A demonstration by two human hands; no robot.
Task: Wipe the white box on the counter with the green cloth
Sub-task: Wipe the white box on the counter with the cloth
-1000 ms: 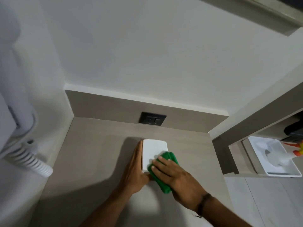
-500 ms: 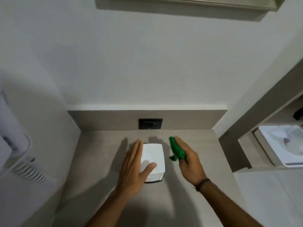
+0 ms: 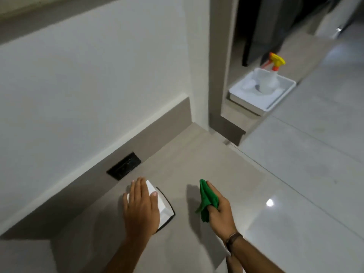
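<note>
Beige tabletop (image 3: 197, 164), with the white box (image 3: 162, 208) near its wall side, below a black socket (image 3: 124, 168). Left hand (image 3: 140, 208) flat and open over the box. Right hand (image 3: 218, 215) well apart, grip closed around the bunched green cloth (image 3: 206, 200).

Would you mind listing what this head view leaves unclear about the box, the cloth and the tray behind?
- White box: most of its top is hidden under the left hand.
- Green cloth: bunched in the right hand, so its full shape is unreadable.
- Spray bottle in the white tray: blurred, label unreadable.
- Outlet: sockets too blurred to make out.
</note>
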